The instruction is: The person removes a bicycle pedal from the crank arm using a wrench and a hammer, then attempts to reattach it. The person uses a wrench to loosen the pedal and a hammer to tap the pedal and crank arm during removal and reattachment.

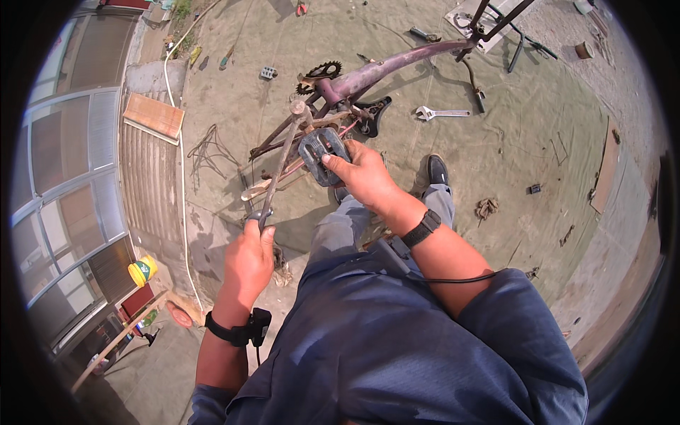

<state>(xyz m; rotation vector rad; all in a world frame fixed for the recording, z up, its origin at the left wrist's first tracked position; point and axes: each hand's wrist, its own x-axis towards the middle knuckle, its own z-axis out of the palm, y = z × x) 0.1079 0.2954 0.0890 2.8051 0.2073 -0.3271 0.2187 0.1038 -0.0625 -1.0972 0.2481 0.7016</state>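
My left hand (pixel 248 258) is closed around the near end of a rusty metal bar (pixel 282 160) with a thick, round far end. A dark piece shows at the grip. My right hand (pixel 367 176) pinches a dark grey bicycle pedal (pixel 322 152), thumb on its upper face. The pedal lies against the bar's far end; whether they are joined I cannot tell. Just beyond, a worn purple bicycle frame (pixel 397 65) lies on the ground with a black chainring (pixel 326 69). A black saddle (pixel 377 115) is beside it.
On the green ground sheet (pixel 524 163) lie an adjustable wrench (pixel 443 113), another pedal (pixel 268 72), red-handled pliers (pixel 302 9) and a crumpled rag (pixel 486 207). My shoe (pixel 437 170) stands near the frame. A windowed wall (pixel 71 142) and a yellow bucket (pixel 142 270) are at left.
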